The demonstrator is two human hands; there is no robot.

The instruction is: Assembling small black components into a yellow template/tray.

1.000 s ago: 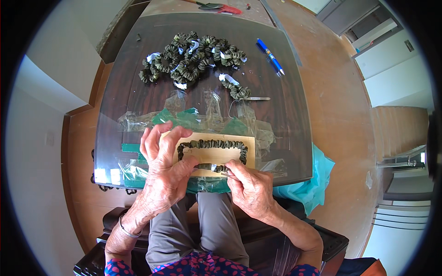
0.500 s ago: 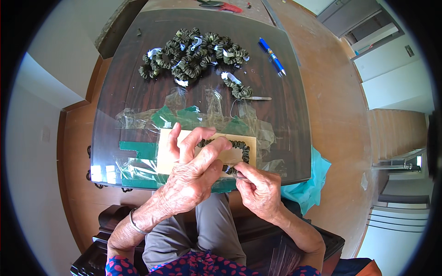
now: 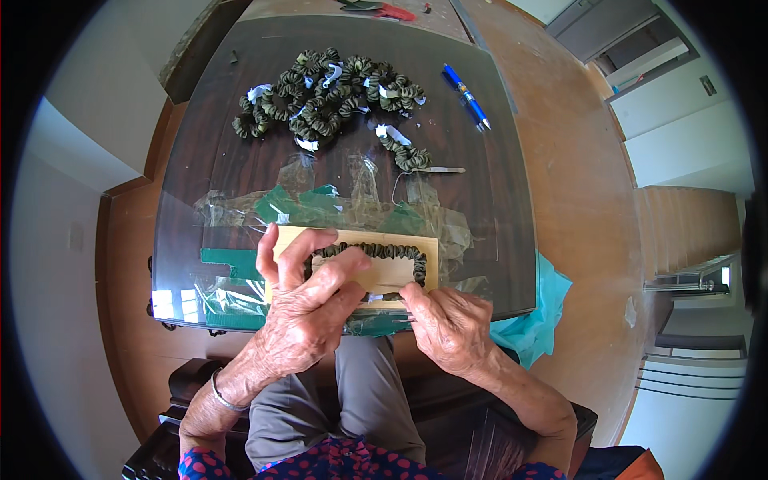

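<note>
A dark olive gathered scrunchie point(image 3: 384, 251) lies in a rough rectangle on a pale wooden board point(image 3: 432, 250) at the table's near side. My left hand point(image 3: 308, 308) covers the board's left part, its upper fingers raised and spread. Its lowest fingers close on the band's near side; the thumb is hidden. At the near right corner my right hand point(image 3: 448, 324) pinches the band. Thin metal tips, perhaps of a tool, stick out under its fingers. Between the hands, the near stretch looks flat, with a small white tag point(image 3: 376, 298).
Several similar scrunchies with white tags point(image 3: 320, 104) form a pile at the back. One lone scrunchie point(image 3: 408, 152) lies nearer, beside a small metal tool point(image 3: 440, 170). A blue pen point(image 3: 466, 94) is at the right. Clear and green tape point(image 3: 232, 258) covers the table around the board.
Both hands have shifted on the scrunchie, the left one moving left. More of the band's far side and the flat near stretch with the tag now show between them.
</note>
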